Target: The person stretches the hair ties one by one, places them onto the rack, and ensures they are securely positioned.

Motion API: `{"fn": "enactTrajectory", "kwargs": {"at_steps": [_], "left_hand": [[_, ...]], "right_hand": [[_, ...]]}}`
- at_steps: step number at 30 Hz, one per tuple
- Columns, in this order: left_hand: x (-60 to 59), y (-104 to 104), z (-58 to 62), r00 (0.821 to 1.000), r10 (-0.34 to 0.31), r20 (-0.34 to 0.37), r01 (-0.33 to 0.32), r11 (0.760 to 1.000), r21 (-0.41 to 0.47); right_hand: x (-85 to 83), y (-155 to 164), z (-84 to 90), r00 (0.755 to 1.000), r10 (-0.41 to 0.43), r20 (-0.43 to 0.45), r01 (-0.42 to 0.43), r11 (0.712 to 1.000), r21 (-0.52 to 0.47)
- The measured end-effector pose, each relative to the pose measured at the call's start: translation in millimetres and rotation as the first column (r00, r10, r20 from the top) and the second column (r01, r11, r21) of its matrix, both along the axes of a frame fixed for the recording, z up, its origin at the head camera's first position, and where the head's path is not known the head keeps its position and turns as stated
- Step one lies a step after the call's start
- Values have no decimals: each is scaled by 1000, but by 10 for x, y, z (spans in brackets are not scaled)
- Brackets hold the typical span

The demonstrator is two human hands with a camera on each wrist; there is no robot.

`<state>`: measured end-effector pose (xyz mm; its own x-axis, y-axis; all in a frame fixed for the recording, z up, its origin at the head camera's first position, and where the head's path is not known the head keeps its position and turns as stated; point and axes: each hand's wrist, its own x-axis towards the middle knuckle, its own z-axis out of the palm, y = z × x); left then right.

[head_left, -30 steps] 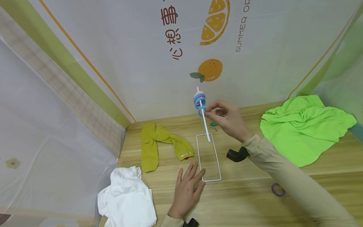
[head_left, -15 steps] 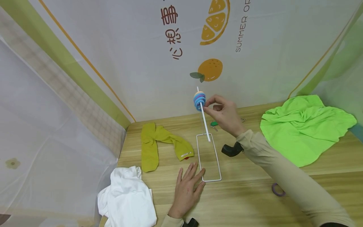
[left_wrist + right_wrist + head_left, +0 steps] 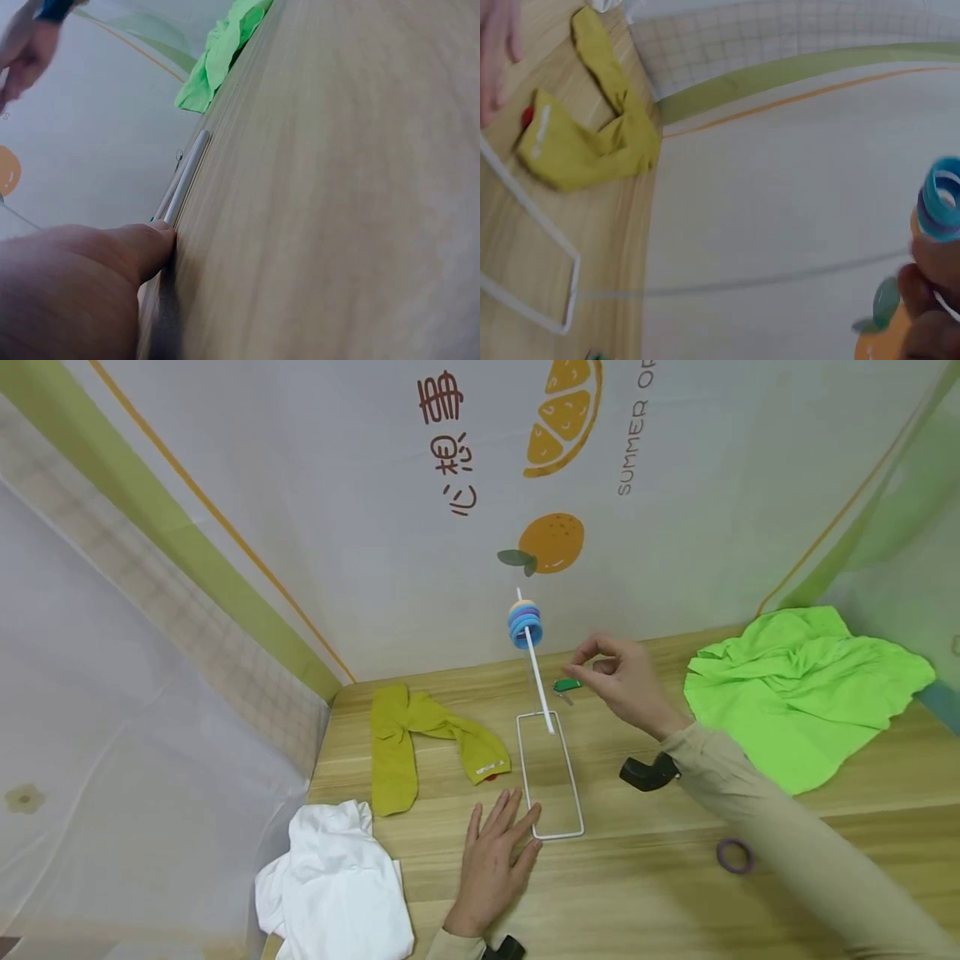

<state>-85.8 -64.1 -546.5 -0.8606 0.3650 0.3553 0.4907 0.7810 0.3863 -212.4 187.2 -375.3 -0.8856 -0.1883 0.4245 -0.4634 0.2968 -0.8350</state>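
Observation:
In the head view a white wire stand lies with its rectangular base on the table. Its raised rod slopes towards me, with several blue, purple and pale orange rings threaded near its far end. Flat beside the base's near left corner is my left hand, fingers spread, index finger and thumb touching the wire. To the right of the rings hovers my right hand, apart from them, holding nothing, with thumb and index finger bent towards each other. A purple ring lies on the table near the right forearm.
Mustard-yellow cloth lies left of the stand, and a white cloth is at the near left. Bright green cloth spreads at the right. A key with a green tag lies behind the base. A printed curtain closes the back.
A blue ring slid along the rod to the other rings, and my right hand let go of it and drew back to the right. My left hand stayed put.

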Motion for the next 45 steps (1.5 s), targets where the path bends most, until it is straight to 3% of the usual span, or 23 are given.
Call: {"fn": "enactTrajectory", "kwargs": {"at_steps": [3,6,7,10,14,19,24,29,32,35,40,43,45], "left_hand": [[3,10,-10,1000,5,1,-5,1000,3],[9,16,-15,1000,9,1,-9,1000,2],[10,16,-15,1000,9,3,-9,1000,2],[8,13,-16,1000,9,3,-9,1000,-1],[-7,5,-21,1000,5,2,-5,1000,2],[-23,-11,-30,1000,5,-1,-5,1000,9],[-20,-12,-33,1000,3,0,-3,1000,18],[-14,-8,-19,1000,0,11,-1,1000,18],[-15,-8,-7,1000,1,18,-1,1000,12],[-18,-9,1,1000,0,19,0,1000,12],[-19,-7,2,1000,-1,27,0,1000,19],[-16,-4,0,999,1,40,-1,1000,14],[-13,-6,-2,999,2,40,-2,1000,7]], "right_hand": [[173,317,-138,994,32,106,-59,964,259],[402,708,-354,969,79,234,-187,854,486],[490,840,-444,955,92,283,-234,823,518],[758,1205,-710,904,82,420,-326,768,551],[1030,1529,-998,870,43,491,-347,761,548],[1166,1635,-1162,885,7,465,-302,770,563],[1186,1614,-1168,912,-18,410,-261,745,614],[1177,1486,-1117,957,-33,289,-160,769,619],[1128,1326,-1013,985,-64,159,-44,804,593],[1059,1129,-841,992,-80,97,18,855,518],[957,769,-498,990,-48,134,6,954,300],[914,570,-306,997,25,76,-37,987,157],[906,447,-173,996,91,10,-91,994,60]]}}
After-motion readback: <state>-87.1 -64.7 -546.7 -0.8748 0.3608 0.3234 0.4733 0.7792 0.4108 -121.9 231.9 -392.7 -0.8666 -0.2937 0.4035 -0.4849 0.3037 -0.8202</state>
